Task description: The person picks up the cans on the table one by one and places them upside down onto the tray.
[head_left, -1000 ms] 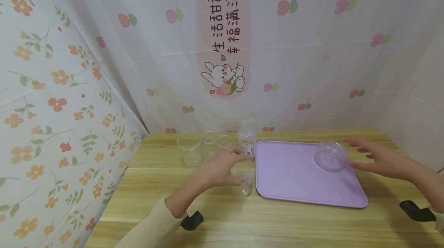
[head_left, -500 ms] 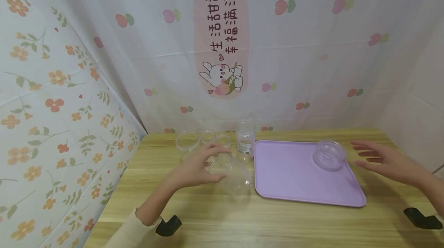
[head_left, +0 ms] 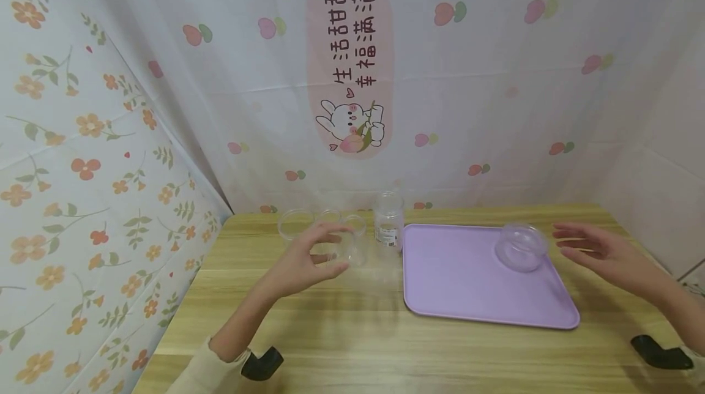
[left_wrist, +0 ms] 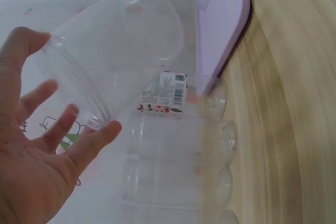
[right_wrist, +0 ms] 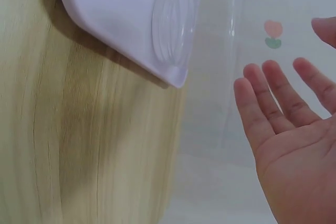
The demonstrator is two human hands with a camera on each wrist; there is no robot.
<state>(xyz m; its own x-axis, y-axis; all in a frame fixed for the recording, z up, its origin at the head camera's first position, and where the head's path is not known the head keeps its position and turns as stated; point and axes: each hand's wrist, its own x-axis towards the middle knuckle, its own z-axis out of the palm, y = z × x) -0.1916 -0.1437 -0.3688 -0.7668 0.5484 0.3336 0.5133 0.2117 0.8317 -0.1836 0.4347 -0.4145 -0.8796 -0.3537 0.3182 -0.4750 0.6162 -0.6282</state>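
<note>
My left hand (head_left: 300,267) holds a clear plastic jar (left_wrist: 113,59) by its ringed end, above the wooden table and left of the tray. The left wrist view shows thumb and fingers around that end, with the jar tilted. At the right, my right hand (head_left: 608,256) hangs with loosely bent fingers and nothing in it. It is beside another clear jar (head_left: 522,248) on the purple tray (head_left: 462,284). In the right wrist view, this jar's ringed end (right_wrist: 170,27) is against the tray, and a gap separates it from my fingertips (right_wrist: 252,72).
Several clear jars stand at the back left, among them a wide one (head_left: 296,226) and a tall one with a printed label (head_left: 387,236) next to the tray's left edge. Behind the wooden table (head_left: 385,357) hangs a printed white curtain (head_left: 468,88).
My left hand has lifted a jar off the table and moved left with it, tilting it. My right hand has drawn slightly away from the jar on the tray, which stays put.
</note>
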